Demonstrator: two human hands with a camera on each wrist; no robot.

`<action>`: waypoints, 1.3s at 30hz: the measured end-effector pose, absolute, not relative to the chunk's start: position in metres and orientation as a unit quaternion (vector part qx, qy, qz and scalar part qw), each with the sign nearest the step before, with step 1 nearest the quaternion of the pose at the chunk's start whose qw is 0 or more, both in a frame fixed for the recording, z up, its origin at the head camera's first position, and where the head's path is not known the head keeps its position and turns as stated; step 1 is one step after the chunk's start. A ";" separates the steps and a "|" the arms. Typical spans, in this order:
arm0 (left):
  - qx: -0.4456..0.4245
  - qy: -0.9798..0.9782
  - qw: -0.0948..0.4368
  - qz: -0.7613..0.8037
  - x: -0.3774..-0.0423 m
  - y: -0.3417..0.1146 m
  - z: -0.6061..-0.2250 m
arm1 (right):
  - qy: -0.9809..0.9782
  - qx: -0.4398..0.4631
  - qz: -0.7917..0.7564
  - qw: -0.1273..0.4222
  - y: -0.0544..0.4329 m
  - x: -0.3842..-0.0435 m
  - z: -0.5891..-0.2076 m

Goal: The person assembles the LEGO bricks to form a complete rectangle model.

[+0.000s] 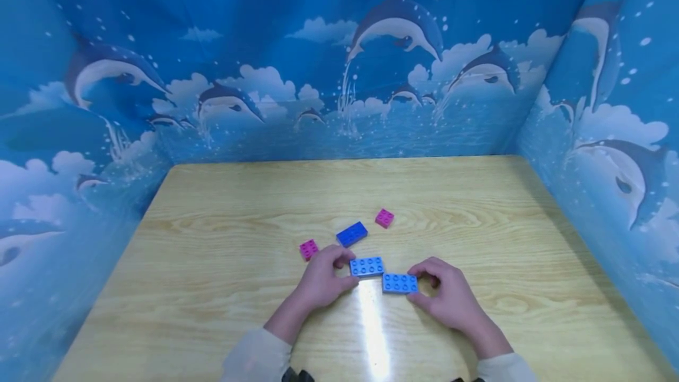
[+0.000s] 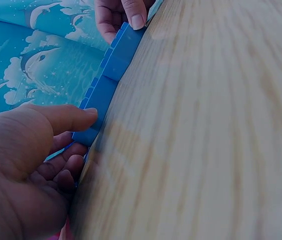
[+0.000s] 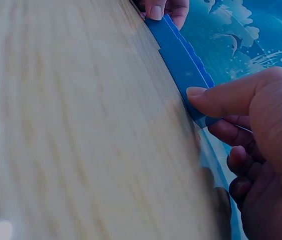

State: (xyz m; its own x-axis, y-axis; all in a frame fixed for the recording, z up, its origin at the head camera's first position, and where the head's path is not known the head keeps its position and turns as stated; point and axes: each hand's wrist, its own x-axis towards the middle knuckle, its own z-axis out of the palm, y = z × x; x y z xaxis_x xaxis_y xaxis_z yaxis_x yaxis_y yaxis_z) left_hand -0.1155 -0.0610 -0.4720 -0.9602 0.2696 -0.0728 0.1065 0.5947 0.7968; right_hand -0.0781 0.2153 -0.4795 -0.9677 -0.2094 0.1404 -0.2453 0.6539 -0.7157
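Note:
Two light blue building bricks with studs on top lie on the wooden table, offset from each other and meeting near their corners. My left hand (image 1: 325, 279) pinches the outer end of the left light blue brick (image 1: 366, 267) between thumb and fingers. With thumb and index finger, my right hand (image 1: 444, 292) grips the right end of the other light blue brick (image 1: 400, 283), which sits a little closer to me. In the right wrist view the thumb (image 3: 200, 97) presses on that brick's near side.
A dark blue brick (image 1: 352, 234) lies just beyond the left light blue one. One small pink brick (image 1: 309, 249) is beside my left hand, another pink brick (image 1: 384, 218) farther back. The wooden table (image 1: 239, 205) ends at a dolphin-print curtain (image 1: 276, 75).

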 end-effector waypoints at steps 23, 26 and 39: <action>0.107 0.890 0.092 0.432 -0.115 -0.060 -0.472 | -0.907 0.134 0.399 0.025 0.223 -0.093 -0.479; 0.109 0.891 0.092 0.430 -0.116 -0.061 -0.472 | -0.907 0.133 0.399 0.022 0.223 -0.096 -0.480; 0.116 0.890 0.083 0.433 -0.116 -0.061 -0.474 | -0.907 0.132 0.399 0.023 0.221 -0.103 -0.479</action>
State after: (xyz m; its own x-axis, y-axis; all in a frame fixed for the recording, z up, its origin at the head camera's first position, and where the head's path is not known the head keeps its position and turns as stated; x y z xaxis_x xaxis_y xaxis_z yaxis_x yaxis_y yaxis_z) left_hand -0.1164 -0.0609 -0.4742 -0.9593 0.2785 -0.0475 0.1345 0.5979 0.7902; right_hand -0.1032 0.2206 -0.4787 -0.9643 -0.2205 0.1467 -0.2571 0.6466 -0.7182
